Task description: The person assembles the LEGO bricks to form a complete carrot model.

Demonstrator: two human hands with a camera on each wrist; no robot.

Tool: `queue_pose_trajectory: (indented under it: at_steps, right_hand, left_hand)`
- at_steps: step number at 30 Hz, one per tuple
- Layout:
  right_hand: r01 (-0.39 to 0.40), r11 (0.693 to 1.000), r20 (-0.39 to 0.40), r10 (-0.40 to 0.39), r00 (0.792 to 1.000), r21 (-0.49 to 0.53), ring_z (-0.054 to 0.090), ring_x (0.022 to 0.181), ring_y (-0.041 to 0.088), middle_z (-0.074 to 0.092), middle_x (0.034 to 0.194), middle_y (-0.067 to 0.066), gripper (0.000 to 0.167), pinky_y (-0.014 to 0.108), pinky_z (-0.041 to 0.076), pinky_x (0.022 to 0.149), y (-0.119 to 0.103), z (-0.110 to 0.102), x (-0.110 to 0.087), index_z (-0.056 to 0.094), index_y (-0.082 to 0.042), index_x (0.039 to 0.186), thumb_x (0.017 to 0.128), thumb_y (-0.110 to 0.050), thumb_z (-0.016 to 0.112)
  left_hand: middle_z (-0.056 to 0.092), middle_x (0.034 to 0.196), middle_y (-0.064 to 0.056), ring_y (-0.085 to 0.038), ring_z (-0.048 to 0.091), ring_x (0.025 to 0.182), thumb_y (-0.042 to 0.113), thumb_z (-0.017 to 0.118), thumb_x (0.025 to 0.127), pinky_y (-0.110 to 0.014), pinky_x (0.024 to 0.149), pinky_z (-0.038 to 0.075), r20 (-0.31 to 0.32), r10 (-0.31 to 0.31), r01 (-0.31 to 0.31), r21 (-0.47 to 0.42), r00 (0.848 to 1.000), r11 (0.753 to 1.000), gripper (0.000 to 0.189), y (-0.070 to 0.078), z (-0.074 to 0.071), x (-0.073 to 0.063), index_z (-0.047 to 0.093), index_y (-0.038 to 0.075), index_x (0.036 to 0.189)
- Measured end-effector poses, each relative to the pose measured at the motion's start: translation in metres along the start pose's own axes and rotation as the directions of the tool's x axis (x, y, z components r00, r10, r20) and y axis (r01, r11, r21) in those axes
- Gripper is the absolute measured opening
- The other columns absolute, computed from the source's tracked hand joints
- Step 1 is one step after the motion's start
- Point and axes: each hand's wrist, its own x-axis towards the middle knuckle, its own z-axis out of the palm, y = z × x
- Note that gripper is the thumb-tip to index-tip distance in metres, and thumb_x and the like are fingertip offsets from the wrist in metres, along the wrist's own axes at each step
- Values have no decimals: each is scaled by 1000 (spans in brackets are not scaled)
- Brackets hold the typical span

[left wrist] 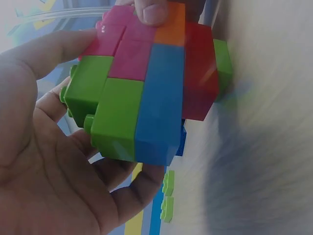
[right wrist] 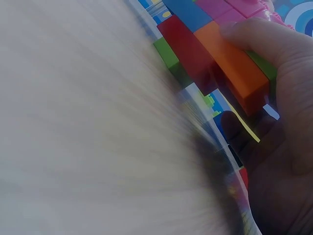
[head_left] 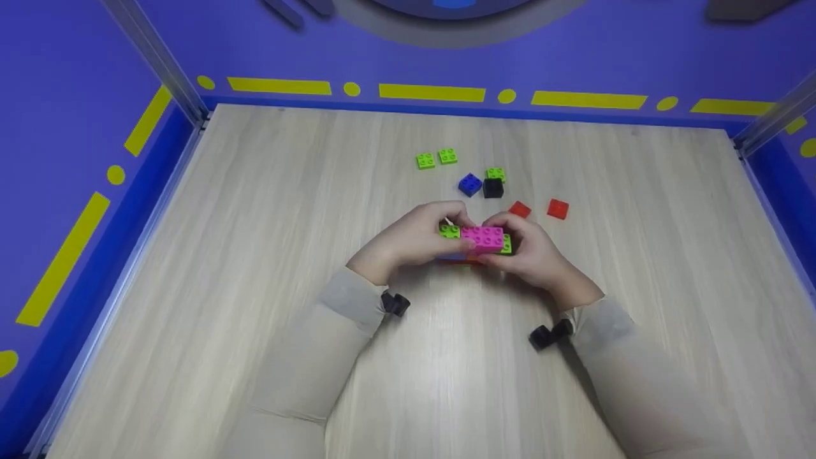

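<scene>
Both hands grip one stack of toy building bricks just above the table, the left hand at its left side and the right hand at its right. On top is a pink brick with rows of studs. In the left wrist view the side shows pink and green bricks, a blue brick, a red brick and a small green brick at the bottom. The left thumb touches a pink brick. In the right wrist view the right thumb presses an orange brick. The far side is hidden.
Beyond the hands on the wooden table lie loose bricks: a pair of lime green ones, a blue one, a black one before another green one, and two red ones. Blue-purple walls border the table.
</scene>
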Motion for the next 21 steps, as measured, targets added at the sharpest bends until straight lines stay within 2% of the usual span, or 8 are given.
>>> queue_pose_trajectory:
  at_steps: [4,12,17,21]
  right_hand:
    - [-3,1000,-6,3,1000,-5,66,115,14,74,122,2,44,19,53,103,-1,0,0,70,1,129,91,-1,92]
    - [-11,1000,-10,11,1000,3,66,116,14,74,122,1,45,19,52,105,-2,0,1,70,1,129,90,-1,93]
    - [-10,1000,-2,10,1000,15,66,118,14,74,123,0,45,20,52,105,-2,1,1,70,2,128,90,0,93]
    - [-23,1000,-5,23,1000,1,67,119,13,74,123,0,44,20,52,106,-2,1,1,70,0,128,90,-2,93]
  left_hand:
    - [76,133,0,-24,67,124,31,86,102,-45,115,51,0,-5,5,-22,1000,1000,25,-2,0,1,75,18,120]
    - [75,133,1,-21,66,121,31,87,101,-44,114,51,0,-14,14,-59,1000,998,24,-7,0,3,75,18,118]
    - [75,131,-1,-22,65,119,31,88,100,-41,108,50,0,-10,10,-55,1000,998,27,-8,-2,2,77,16,120]
    - [76,133,-1,-23,65,121,31,87,101,-42,110,50,10,-20,20,-45,1000,999,29,-6,-3,0,77,17,124]
